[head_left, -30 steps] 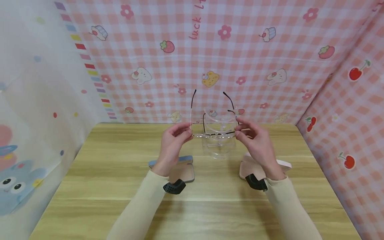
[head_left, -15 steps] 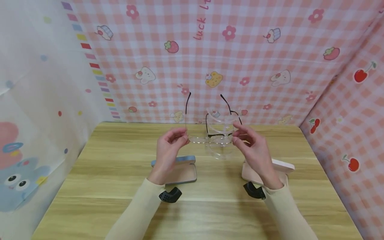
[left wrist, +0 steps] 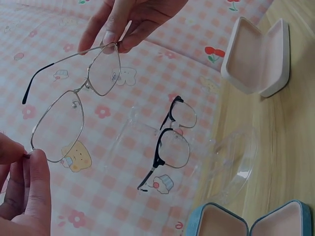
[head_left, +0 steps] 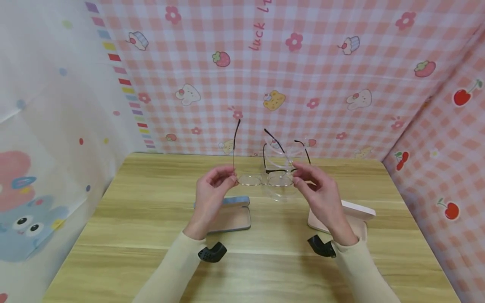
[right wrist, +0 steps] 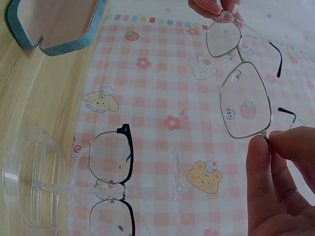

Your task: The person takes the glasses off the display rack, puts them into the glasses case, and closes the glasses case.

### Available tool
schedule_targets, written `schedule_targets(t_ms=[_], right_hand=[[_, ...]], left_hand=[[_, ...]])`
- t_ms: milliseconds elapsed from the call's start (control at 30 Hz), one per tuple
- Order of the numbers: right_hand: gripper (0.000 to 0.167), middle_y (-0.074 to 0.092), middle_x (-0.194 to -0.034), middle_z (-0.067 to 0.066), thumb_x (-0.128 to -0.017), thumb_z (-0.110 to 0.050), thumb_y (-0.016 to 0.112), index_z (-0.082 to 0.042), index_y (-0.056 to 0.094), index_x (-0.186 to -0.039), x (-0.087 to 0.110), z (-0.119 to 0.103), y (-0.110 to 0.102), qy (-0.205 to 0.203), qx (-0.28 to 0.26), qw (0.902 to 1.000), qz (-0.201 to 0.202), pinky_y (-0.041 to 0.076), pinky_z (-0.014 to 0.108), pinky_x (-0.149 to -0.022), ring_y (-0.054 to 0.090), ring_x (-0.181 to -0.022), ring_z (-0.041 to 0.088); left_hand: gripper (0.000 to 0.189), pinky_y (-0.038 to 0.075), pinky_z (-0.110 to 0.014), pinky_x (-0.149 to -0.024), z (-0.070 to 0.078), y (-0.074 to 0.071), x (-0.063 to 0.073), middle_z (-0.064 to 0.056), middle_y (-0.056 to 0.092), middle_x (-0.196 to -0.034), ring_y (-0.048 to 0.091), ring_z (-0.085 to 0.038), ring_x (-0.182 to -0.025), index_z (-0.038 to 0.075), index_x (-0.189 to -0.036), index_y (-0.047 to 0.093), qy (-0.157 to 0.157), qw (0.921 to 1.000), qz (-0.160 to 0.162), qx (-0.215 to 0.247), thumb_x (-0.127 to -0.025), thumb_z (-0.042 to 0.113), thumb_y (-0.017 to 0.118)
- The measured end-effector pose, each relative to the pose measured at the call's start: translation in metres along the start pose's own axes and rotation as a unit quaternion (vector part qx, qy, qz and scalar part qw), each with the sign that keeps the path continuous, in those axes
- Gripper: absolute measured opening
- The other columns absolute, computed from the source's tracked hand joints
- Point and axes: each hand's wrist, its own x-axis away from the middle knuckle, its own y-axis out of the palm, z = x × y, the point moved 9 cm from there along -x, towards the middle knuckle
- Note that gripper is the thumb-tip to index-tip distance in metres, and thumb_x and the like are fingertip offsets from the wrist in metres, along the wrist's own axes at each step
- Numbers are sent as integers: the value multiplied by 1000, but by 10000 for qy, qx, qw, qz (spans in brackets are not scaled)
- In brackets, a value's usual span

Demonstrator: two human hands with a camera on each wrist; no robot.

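A pair of thin metal-rimmed glasses [head_left: 249, 181] with black temple tips is held in the air, lenses toward me. My left hand [head_left: 213, 191] pinches its left hinge corner between thumb and fingers. At the opposite hinge corner, the thumb and fingers of my right hand [head_left: 322, 191] pinch the frame. The left temple points away from me; the right one slants inward behind the lens. Just beyond, black half-rimmed glasses [left wrist: 158, 147] sit on a clear plastic display stand [right wrist: 34, 184], partly hidden by the held pair in the head view.
On the wooden table [head_left: 265, 273], a blue glasses case [head_left: 233, 219] lies with its lid up below my left hand. A white case [head_left: 358, 209], lid also raised, is partly behind my right wrist. Checked cloth [head_left: 242, 75] stands along the back.
The right temple has swung inward toward the left one. Both hands have shifted slightly lower and toward me with the held glasses. The cases and stand keep their places.
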Motion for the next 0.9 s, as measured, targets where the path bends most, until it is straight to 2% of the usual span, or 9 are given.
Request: schedule_targets(t_ms=[267,367,500,733,900], right_hand=[[26,72,-109,8,-97,2,69,-8,75,-120,3,-7,3,-198,295,9994,9,59,19,-79,70,-96,14],[25,72,-110,6,-97,2,70,-10,77,-117,4,-9,5,-280,379,9989,-2,59,18,-78,70,-97,17],[25,72,-108,5,-96,4,69,-10,78,-114,4,-11,7,-432,453,9980,-40,59,17,-79,69,-98,14],[33,72,-107,4,-92,16,66,-8,79,-109,5,-15,12,-846,755,9935,-130,58,15,-79,65,-95,4],[28,71,-105,5,-91,17,67,-3,80,-106,6,-16,17,-1082,925,9896,-210,58,15,-77,67,-91,9]], left_hand=[[24,61,-26,-82,5,-4,5,-25,69,-109,69,-15,-88,-11,-115,67,238,9990,13,-374,-92,-8,67],[23,61,-26,-82,6,-5,7,-21,70,-106,70,-14,-88,-9,-115,68,308,9983,22,-498,-92,-6,68],[22,61,-26,-81,7,-7,7,-14,72,-102,70,-14,-87,-9,-113,69,395,9976,67,-572,-92,-6,69],[18,61,-25,-80,7,-8,7,-20,72,-102,70,-15,-86,-6,-110,71,473,9969,12,-627,-92,-5,70],[18,61,-28,-82,6,-9,9,-19,71,-103,70,-17,-87,-7,-110,70,466,9973,-105,-553,-93,-6,69]])
